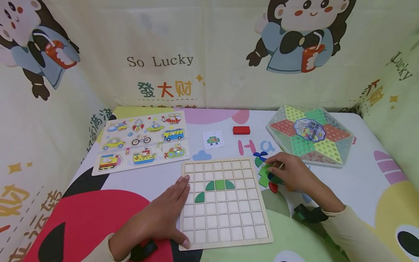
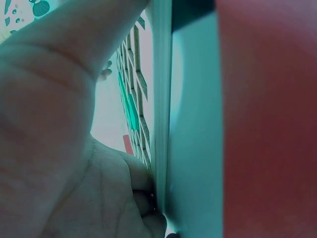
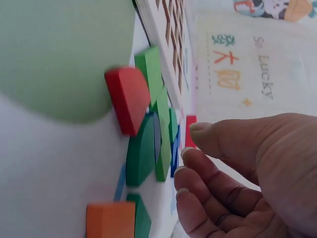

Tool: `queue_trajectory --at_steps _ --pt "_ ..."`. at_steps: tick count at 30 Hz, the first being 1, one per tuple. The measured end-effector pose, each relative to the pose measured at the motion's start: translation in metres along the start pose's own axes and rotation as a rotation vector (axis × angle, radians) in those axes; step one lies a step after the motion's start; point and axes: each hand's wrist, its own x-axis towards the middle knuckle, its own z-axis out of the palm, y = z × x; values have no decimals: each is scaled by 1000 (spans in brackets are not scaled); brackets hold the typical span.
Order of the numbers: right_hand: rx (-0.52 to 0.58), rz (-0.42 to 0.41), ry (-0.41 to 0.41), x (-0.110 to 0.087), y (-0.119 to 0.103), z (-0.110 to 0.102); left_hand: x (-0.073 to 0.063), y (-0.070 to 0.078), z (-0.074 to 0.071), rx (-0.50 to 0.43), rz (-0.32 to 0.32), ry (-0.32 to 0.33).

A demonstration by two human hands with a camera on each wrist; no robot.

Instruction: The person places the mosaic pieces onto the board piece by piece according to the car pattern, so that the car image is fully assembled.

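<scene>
Near the far left corner of the counter point(image 1: 147, 185) lies a puzzle point(image 1: 157, 140) with cars and boats on it. Next is the left hand point(image 1: 160, 214). Its fingers are straight, with the thumb spread wide, and they press on the left side of the grid board point(image 1: 222, 207). The board lies flat, well in from the far edge. Three green pieces point(image 1: 220, 185) sit in a row on it, and one more sits lower left. Toward the far edge are a card point(image 1: 213, 139) with a green picture and a red block point(image 1: 241, 130).

Right of the board is a pile of blocks point(image 1: 263, 181). The right hand point(image 1: 291, 171) is over it, fingers bent, a small gap by the thumb. I see nothing in its grip. A box point(image 1: 342, 147) lies near the far right corner.

I think this step is picking a block. The next move seems to need a gentle pinch on just one.
</scene>
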Motion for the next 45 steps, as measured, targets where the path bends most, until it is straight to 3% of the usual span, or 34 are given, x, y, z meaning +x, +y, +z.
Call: queue_trajectory --at_steps 8,16,32,45 --pt "1 26 49 3 11 -5 0 -1 1 1 9 2" --pt "-38 148 -48 8 11 -4 0 -1 2 -1 10 7" --pt "-41 143 -72 10 9 -5 -1 0 1 9 20 10" --pt "-98 108 0 7 4 4 -1 0 1 -10 12 9"
